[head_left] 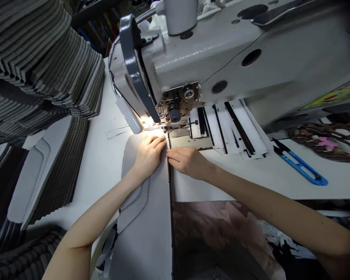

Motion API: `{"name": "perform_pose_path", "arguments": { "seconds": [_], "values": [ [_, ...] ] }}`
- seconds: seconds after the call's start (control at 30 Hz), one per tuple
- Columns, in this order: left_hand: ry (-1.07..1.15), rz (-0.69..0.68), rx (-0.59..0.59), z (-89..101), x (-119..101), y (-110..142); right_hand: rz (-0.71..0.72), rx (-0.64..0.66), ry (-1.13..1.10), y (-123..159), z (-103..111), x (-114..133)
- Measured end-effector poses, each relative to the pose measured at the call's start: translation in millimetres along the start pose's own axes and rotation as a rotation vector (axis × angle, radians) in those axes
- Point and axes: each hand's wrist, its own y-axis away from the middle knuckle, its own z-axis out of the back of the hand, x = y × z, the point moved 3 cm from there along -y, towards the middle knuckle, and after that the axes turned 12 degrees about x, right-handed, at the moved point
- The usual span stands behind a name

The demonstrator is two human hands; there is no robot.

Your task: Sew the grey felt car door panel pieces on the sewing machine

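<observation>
The soft grey cloth piece lies flat under my left hand, and its top end sits just by the sewing machine's foot. My left fingers are pressed together flat on the cloth, and my right hand has its fingers together at the cloth's edge, pressing and not pinching. Left of my fingers, a stack of grey pieces sits on the white surface, and right of them lie blue snips.
</observation>
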Motion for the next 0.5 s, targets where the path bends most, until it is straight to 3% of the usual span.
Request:
{"name": "perform_pose_path", "arguments": {
  "seconds": [0.13,0.2,0.27,0.33,0.4,0.5],
  "values": [
    [-0.016,-0.033,-0.045,-4.1,5,-2,-0.22,0.153,-0.108,7,19,-13],
    [-0.018,-0.036,-0.067,-5.7,7,-2,-0.52,0.158,-0.095,19,37,-34],
    [0.002,-0.027,-0.083,-6.9,8,-1,-0.91,0.136,-0.021,37,56,-59],
    [0.028,-0.018,-0.087,-7.7,9,-1,-1.185,0.172,0.016,53,68,-81],
    [0.042,-0.009,-0.08,-8.5,9,-1,-1.279,0.244,-0.02,61,72,-94],
    [0.027,-0.004,-0.079,-9.3,9,0,-1.265,0.25,-0.026,58,73,-97]
  ]
}}
